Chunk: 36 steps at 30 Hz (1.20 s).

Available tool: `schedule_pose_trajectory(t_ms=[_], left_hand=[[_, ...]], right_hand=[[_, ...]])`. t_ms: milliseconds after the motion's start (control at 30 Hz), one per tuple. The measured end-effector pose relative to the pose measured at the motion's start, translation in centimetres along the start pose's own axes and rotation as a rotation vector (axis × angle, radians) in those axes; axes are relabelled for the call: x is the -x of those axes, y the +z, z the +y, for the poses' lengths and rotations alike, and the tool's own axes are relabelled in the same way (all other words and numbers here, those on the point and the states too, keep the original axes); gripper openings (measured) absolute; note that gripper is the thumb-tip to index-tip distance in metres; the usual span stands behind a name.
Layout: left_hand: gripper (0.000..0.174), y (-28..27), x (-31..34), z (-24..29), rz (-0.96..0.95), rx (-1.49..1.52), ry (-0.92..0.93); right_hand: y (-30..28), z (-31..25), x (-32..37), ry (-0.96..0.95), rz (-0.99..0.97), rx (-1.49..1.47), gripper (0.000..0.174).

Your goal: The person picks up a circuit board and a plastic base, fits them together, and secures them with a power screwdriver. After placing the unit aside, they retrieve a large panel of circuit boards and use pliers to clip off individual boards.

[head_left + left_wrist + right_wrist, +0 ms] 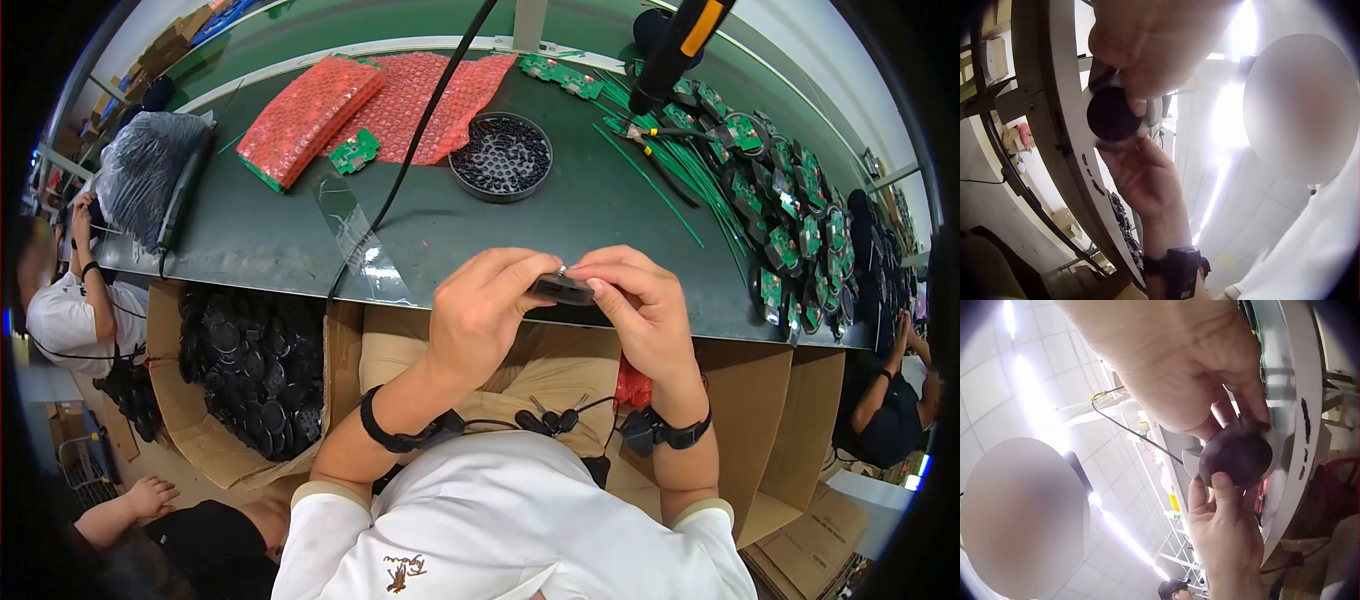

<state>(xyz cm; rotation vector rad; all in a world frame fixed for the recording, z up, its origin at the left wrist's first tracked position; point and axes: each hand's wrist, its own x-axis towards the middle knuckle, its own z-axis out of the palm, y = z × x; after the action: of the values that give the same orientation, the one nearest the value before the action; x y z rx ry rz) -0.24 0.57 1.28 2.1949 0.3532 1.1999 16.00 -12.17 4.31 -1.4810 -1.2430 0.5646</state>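
Your left hand [477,308] and right hand [640,303] pinch the round dark part [563,289] — fingers clamped on opposite sides — near the front edge of the table [480,232], likely for steadiness. The dish [500,198] stands ahead, presumably for easy reach.

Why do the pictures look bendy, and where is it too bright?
Head view: the table bows, probably from a wide lens, and the corners are black; left wrist view: ceiling lights glare white; right wrist view: they glare too, while the round part looks dark.
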Motion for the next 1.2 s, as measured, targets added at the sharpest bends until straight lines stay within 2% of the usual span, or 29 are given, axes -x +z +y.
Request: schedule_pose_trajectory(t_ms=[267, 400, 500, 600, 667, 733, 767, 800, 833, 900, 967, 1133, 1200], left_hand=[[0.038, -0.2, -0.1, 0.1, 0.001, 0.070, -0.035], [0.033, -0.5, -0.1, 0.3, -0.017, 0.135, -0.109], [0.030, -0.4, -0.1, 0.3, -0.004, 0.154, -0.127], [0.027, 0.2, 0.0, 0.1, 0.014, 0.152, -0.106], [0.026, 0.4, 0.1, -0.5, 0.021, 0.149, -0.095], [0.023, 0.4, 0.2, -1.3, -0.043, -0.040, 0.011], [0.023, 0.1, 0.4, -1.3, -0.044, -0.039, 0.011], [0.027, -0.2, 0.8, -1.1, -0.134, -0.090, 0.000], [0.032, -0.5, 1.2, -0.9, -0.225, -0.142, -0.010], [0.036, -1.3, 1.4, 0.5, -0.265, -0.138, -0.010], [0.052, -1.8, 1.5, 0.7, -0.355, -0.170, 0.016], [0.050, -1.7, 1.9, 1.2, -0.357, -0.193, -0.029], [0.049, -1.8, 1.9, 1.2, -0.369, -0.200, -0.058]], right_hand=[[-0.3, -0.2, 0.0, -0.051, -0.046, 0.033, 0.016], [-0.2, 0.1, 0.1, -0.078, -0.038, 0.051, 0.016], [0.2, -0.1, 0.3, -0.093, -0.011, 0.009, 0.022], [0.3, 0.9, 0.3, -0.167, 0.017, 0.164, 0.032], [0.5, 1.4, 0.2, -0.289, 0.086, 0.313, 0.037], [0.6, 1.8, 0.2, -0.350, 0.086, 0.390, 0.037], [0.7, 1.9, 0.2, -0.411, 0.085, 0.467, 0.037], [0.8, 1.9, 0.5, -0.411, 0.085, 0.468, 0.037], [0.9, 1.9, 1.0, -0.404, 0.066, 0.515, 0.037], [1.1, 1.7, 1.5, -0.392, 0.044, 0.568, 0.036], [0.8, 0.8, 1.4, -0.360, -0.001, 0.559, 0.035], [-0.3, 1.0, 0.5, -0.251, -0.047, 0.398, 0.026], [0.6, 1.0, -0.3, 0.057, 0.150, 0.258, 0.020]])
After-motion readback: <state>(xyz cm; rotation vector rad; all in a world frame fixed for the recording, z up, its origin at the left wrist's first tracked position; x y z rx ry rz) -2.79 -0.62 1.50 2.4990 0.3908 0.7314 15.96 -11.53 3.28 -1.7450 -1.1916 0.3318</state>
